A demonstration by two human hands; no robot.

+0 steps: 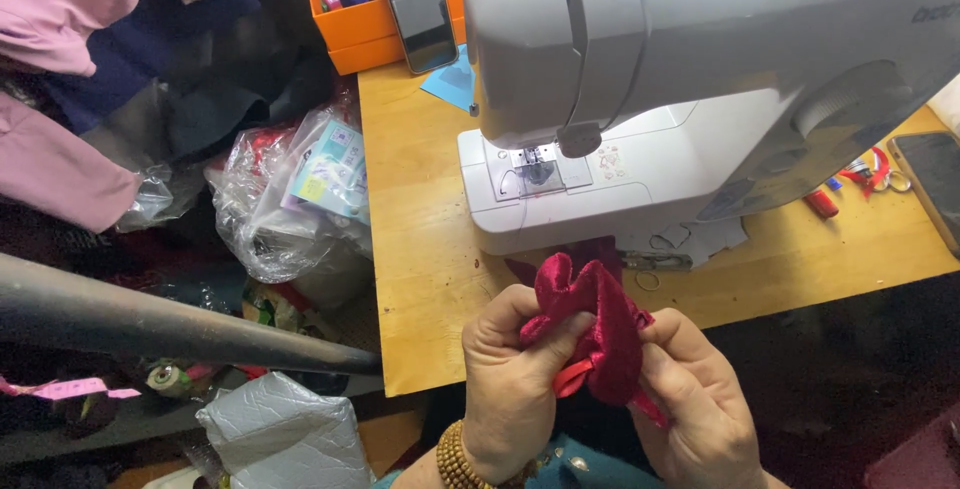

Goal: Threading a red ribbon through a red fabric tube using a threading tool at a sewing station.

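We hold a small red velvet piece (592, 324) at six o'clock in the view, just off the near edge of the wooden table (420, 249). Left hand (512, 389) pinches it at thumb and fingers; right hand (700, 399) clamps the other side, the two close together. A red ribbon (572, 377) shows beneath. We judge the cloth light, soft, limp, its pile a bit slick; gathered folds would give the firmest grip. The white sewing machine (640, 99) stands at twelve o'clock.
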